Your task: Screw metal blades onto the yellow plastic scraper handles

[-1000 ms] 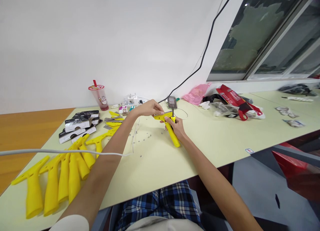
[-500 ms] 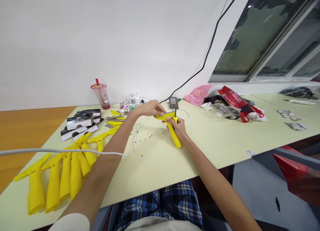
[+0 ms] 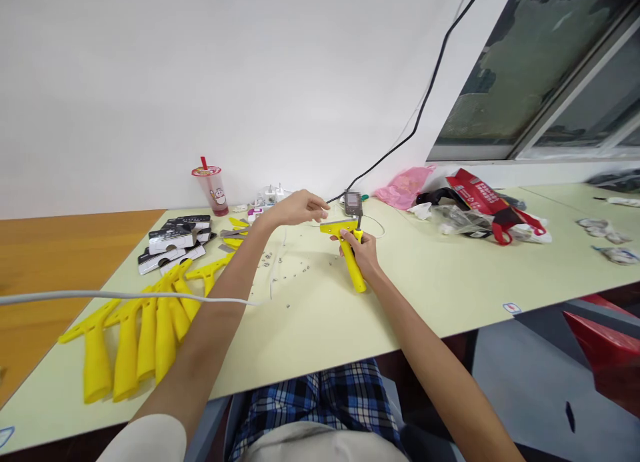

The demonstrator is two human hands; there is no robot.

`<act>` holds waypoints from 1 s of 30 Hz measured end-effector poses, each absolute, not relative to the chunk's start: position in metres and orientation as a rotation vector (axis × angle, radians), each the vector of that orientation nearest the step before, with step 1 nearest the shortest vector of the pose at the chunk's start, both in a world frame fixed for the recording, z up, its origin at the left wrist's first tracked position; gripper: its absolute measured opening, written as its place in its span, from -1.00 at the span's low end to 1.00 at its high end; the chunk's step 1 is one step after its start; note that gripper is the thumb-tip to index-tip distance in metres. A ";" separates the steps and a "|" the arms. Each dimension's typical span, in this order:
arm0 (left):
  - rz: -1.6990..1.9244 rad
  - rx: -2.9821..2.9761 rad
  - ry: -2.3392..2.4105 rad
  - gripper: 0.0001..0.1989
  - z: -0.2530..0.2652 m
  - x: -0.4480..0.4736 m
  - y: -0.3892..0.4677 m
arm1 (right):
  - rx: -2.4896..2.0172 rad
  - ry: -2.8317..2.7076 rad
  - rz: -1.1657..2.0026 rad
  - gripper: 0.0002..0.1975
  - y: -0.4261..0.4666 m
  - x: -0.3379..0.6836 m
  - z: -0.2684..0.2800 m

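My right hand [image 3: 366,254] is closed around the handle of a yellow scraper [image 3: 355,270], a T-shaped tool with a thin grey blade along its head. The same hand also grips what looks like a screwdriver [image 3: 359,234], its yellow part and dark shaft pointing up. Just left of and above the scraper's head is my left hand [image 3: 304,207], apart from it, fingers loosely stretched and nothing visible in them. Small metal screws [image 3: 280,261] lie scattered on the table below. More yellow scraper handles [image 3: 127,345] lie in a row beside my left forearm.
Black-and-white boxes [image 3: 175,242] are stacked at the left, near a plastic cup [image 3: 213,192] with a red straw. A small device with a screen [image 3: 353,202] stands by the wall. A white cable [image 3: 125,295] crosses my left forearm. Right of it all, a pink bag [image 3: 404,187] and red packaging [image 3: 477,199].
My left hand has lifted off the scraper's head and drawn slightly up and left. My right hand still holds the scraper. The whole view has shifted a little.
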State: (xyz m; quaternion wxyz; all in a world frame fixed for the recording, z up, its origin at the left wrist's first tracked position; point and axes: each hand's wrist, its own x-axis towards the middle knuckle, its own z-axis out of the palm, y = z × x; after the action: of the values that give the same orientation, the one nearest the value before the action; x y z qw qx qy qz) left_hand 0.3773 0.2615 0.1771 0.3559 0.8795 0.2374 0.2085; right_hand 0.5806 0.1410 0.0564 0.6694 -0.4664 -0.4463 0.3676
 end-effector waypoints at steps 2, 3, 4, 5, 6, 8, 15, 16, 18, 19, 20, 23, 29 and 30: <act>0.675 2.191 0.678 -0.59 0.179 0.360 0.257 | -1.041 -0.968 0.818 -0.54 0.142 0.581 0.057; 0.722 2.168 0.709 -0.60 0.178 0.349 0.254 | -1.036 -0.946 0.815 -0.55 0.142 0.581 0.057; 0.750 2.166 0.750 -0.61 0.176 0.338 0.251 | -1.031 -0.922 0.811 -0.55 0.143 0.581 0.057; 0.758 2.179 0.806 -0.62 0.173 0.325 0.248 | -1.026 -0.899 0.810 -0.55 0.144 0.581 0.057; 0.750 2.197 0.872 -0.63 0.169 0.313 0.244 | -1.022 -0.878 0.810 -0.55 0.144 0.581 0.057; 0.709 2.211 1.012 -0.63 0.159 0.290 0.232 | -1.015 -0.843 0.816 -0.54 0.146 0.582 0.058; 0.542 2.306 1.138 -0.75 0.114 0.247 0.171 | -1.004 -0.819 0.868 -0.53 0.146 0.581 0.058; 0.514 2.311 1.132 -0.76 0.107 0.244 0.163 | -1.005 -0.825 0.874 -0.54 0.146 0.581 0.057; 0.491 2.288 1.101 -0.75 0.095 0.241 0.151 | -1.004 -0.840 0.887 -0.55 0.146 0.581 0.056; 0.512 2.242 1.073 -0.72 0.089 0.240 0.147 | -1.003 -0.848 0.894 -0.56 0.147 0.581 0.055; 0.558 2.169 1.041 -0.68 0.083 0.240 0.144 | -1.002 -0.854 0.899 -0.57 0.148 0.581 0.054; 0.739 1.869 0.971 -0.57 0.066 0.246 0.137 | -1.006 -0.862 0.906 -0.59 0.151 0.583 0.051; 0.532 2.026 0.997 -0.66 0.059 0.261 0.122 | -1.013 -0.867 0.917 -0.59 0.152 0.585 0.049; 0.442 2.093 0.984 -0.69 0.063 0.262 0.121 | -1.014 -0.869 0.919 -0.59 0.151 0.585 0.049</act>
State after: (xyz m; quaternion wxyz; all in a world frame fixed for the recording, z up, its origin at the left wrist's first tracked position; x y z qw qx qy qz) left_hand 0.2617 0.1207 0.0626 0.3836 0.8209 0.3860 0.1734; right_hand 0.5851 0.1513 0.0488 0.6892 -0.4532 -0.3886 0.4107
